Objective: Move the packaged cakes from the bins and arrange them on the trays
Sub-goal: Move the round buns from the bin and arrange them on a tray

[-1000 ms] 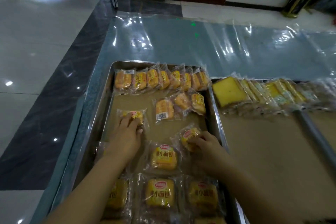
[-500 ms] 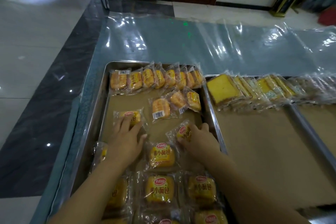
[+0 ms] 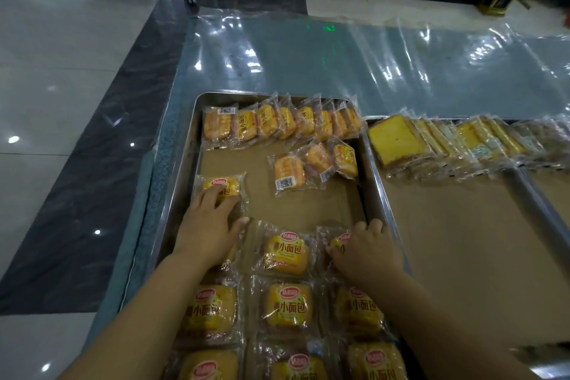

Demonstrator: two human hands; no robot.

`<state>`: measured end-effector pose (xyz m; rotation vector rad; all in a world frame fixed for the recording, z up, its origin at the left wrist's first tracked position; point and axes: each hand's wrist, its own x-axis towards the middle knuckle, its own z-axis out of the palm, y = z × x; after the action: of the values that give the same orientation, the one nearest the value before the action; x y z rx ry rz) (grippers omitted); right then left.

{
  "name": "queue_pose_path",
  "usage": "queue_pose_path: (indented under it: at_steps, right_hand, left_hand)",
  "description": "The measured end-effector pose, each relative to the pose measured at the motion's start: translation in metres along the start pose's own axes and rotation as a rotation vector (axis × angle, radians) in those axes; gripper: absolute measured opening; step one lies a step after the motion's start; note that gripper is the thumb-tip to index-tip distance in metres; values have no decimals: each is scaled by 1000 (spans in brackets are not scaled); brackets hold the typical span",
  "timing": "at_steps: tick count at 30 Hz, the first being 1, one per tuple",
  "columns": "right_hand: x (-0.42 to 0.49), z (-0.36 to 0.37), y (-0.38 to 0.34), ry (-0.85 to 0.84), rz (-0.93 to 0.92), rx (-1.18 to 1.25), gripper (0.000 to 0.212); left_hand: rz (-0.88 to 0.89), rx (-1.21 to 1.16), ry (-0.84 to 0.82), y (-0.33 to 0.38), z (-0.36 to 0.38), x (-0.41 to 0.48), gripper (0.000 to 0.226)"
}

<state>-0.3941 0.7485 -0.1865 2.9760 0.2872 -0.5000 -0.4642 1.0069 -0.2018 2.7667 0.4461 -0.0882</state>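
Observation:
A steel tray (image 3: 185, 145) lined with brown paper holds several packaged yellow cakes. A row of them leans along the far rim (image 3: 277, 120), and three lie loose in the middle right (image 3: 314, 163). My left hand (image 3: 209, 225) lies flat with its fingertips on a cake packet (image 3: 226, 183) near the tray's left side. My right hand (image 3: 367, 253) covers another cake packet (image 3: 339, 241) by the right rim, its fingers bent over it. Between the hands lies one more packet (image 3: 285, 253), and rows of packets (image 3: 288, 308) fill the near part.
A second tray (image 3: 462, 241) to the right carries a row of wrapped sliced cakes (image 3: 447, 142) along its far edge. A clear plastic sheet (image 3: 339, 65) covers the table beyond. The tiled floor (image 3: 61, 102) drops off at the left.
My right hand has drawn its packet back toward me and to the tray's right rim. My left hand stays on its packet at the left.

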Motion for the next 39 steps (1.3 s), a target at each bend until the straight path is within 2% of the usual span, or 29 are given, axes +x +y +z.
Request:
queue_pose_path:
  at_steps: [5, 9, 11, 14, 17, 20, 25, 29, 31, 36, 39]
  right_hand:
    - [1, -14, 4, 53, 1, 93, 68]
    - [22, -37, 7, 252, -63, 235, 48]
    - [38, -48, 8, 291, -73, 287, 45]
    - [64, -56, 10, 291, -64, 344, 47]
    - [85, -57, 8, 267, -95, 377, 59]
    - [99, -53, 3, 232, -189, 308, 62]
    - [101, -44, 1, 357, -242, 406, 24]
    - [85, -41, 8, 484, -230, 638, 24]
    - [72, -40, 13, 528, -307, 640, 25]
    - [50, -33, 31, 460, -542, 530, 26]
    - [44, -34, 41, 399, -563, 494, 24]
  left_hand:
    - [-3, 2, 60, 12, -4, 4, 44]
    - [115, -44, 74, 38, -6, 22, 42]
    - [188, -70, 38, 52, -6, 33, 44]
    - [276, -48, -31, 71, -3, 51, 48]
    - [320, -8, -128, 80, 5, 66, 51]
    - [299, 42, -215, 79, 13, 71, 52]
    - [266, 23, -119, 72, 18, 61, 48]
    - [198, 4, -54, 71, 17, 51, 52]
    - [130, -39, -79, 72, 17, 50, 54]
    - [84, -93, 2, 79, 13, 53, 30]
    - [58, -169, 102, 79, 5, 51, 29]
